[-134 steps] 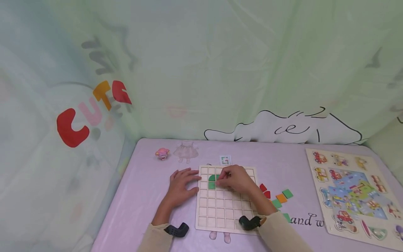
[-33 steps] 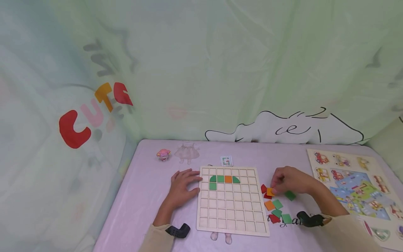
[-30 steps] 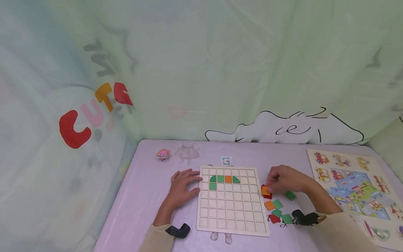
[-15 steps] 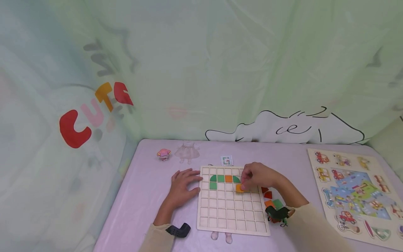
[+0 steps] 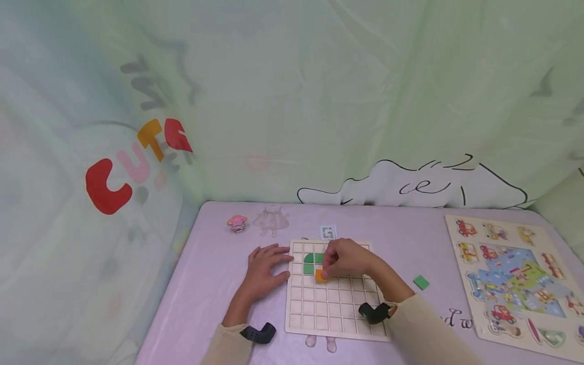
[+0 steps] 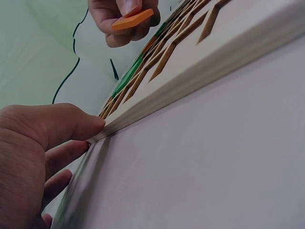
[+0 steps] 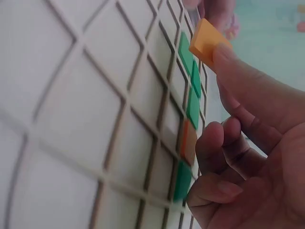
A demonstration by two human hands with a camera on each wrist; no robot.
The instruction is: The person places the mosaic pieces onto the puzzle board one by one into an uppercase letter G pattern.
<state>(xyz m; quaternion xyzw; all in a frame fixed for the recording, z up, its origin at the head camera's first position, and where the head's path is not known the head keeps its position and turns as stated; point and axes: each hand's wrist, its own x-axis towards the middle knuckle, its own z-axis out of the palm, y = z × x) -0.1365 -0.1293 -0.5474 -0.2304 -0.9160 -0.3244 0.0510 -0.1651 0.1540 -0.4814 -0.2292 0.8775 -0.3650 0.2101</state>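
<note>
My right hand (image 5: pixel 344 259) pinches an orange square tile (image 5: pixel 321 276) between thumb and fingers. It holds the tile tilted, close over the wooden grid board (image 5: pixel 315 322). My left hand (image 5: pixel 266 271) lies at the board's left side with fingers spread, its thumb (image 6: pixel 81 125) right at the edge in the left wrist view. In the grid sit a rounded green tile (image 5: pixel 308 258) and two green squares, one beside it and one below. The right wrist view shows the row continuing with an orange tile (image 7: pixel 188 142) and another green piece (image 7: pixel 182 181), which my right hand hides from the head camera.
A small pattern card (image 5: pixel 328 232) lies behind the board, and a pink figurine (image 5: pixel 236 223) stands at the back left. One loose green tile (image 5: pixel 421 282) is on the right; my right forearm covers the other loose tiles. A vehicle puzzle (image 5: pixel 465 279) lies far right.
Orange and rounded green tiles have joined the top row since the oldest frame. My right hand has carried another orange tile leftward from the loose pile over the board. My left hand stays put.
</note>
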